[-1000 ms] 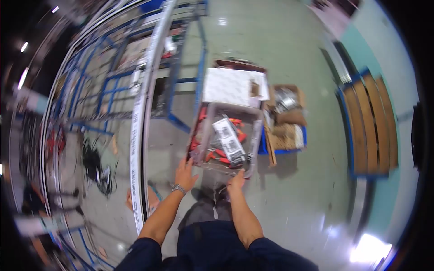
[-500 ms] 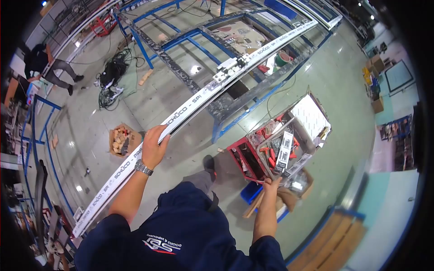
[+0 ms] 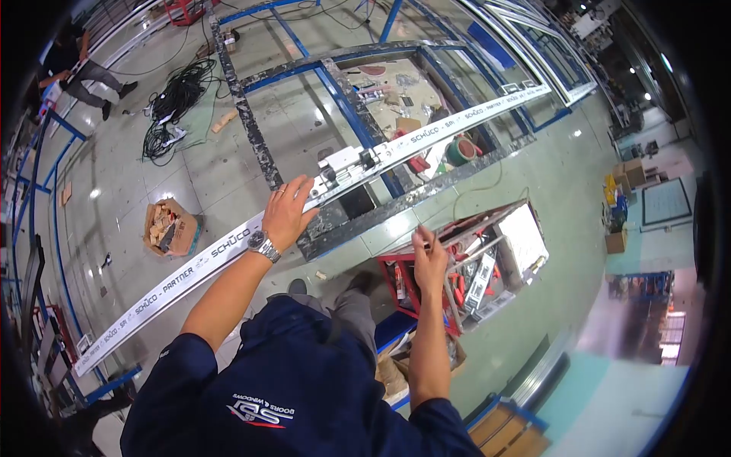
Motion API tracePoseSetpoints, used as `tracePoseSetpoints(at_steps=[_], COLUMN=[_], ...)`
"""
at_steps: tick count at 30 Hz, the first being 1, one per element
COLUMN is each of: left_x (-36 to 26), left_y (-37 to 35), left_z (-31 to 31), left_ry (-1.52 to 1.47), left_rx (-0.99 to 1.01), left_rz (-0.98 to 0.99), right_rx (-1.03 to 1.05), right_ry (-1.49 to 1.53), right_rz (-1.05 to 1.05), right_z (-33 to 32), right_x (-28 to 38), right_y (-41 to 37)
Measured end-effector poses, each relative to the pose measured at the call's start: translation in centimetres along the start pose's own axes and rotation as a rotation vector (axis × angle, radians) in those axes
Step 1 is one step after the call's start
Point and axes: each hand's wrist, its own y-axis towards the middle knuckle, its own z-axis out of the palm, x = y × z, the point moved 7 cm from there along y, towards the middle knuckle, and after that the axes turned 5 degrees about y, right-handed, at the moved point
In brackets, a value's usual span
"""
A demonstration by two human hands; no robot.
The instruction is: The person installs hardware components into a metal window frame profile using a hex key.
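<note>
A long white aluminium profile (image 3: 179,276), wrapped in printed SCHÜCO film, runs diagonally across the head view. My left hand (image 3: 288,213) lies on it palm down with fingers stretched, just short of a white and black hardware block (image 3: 344,164) on the profile. My right hand (image 3: 430,259) is raised between my body and the red tool cart (image 3: 411,266). Its fingers are pinched together, and a thin thing seems to poke up from them, too small to name. A metal watch is on my left wrist.
The profile lies over a worn blue and black frame table (image 3: 335,225) bearing a roll of green tape (image 3: 461,151) and loose parts. A box of wooden blocks (image 3: 173,228) and black cables (image 3: 183,103) are on the floor. Another person (image 3: 87,72) stands far left.
My left hand has slid up the profile toward the hardware block, its fingers straightening. My right hand has left the cart's near edge and moved forward. My view has shifted closer to the table.
</note>
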Motion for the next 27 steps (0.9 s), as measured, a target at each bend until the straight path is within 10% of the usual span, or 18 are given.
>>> tracePoseSetpoints(at_steps=[5, 14, 27], left_x=[3.4, 3.4, 9.0], left_y=[-3.2, -5.2, -3.4], left_z=[2.5, 3.5, 3.8], left_ry=[0.000, 0.031, -0.473], left_rx=[-0.076, -0.167, 0.112], left_rz=[-0.106, -0.349, -0.538], right_rx=[0.204, 0.900, 1.289], right_ry=[-0.214, -0.238, -0.265], right_rz=[-0.589, -0.770, -0.364], right_z=[7.6, 15.4, 18.8], right_x=[5.1, 4.7, 7.2], right_y=[8.8, 16.2, 20.2])
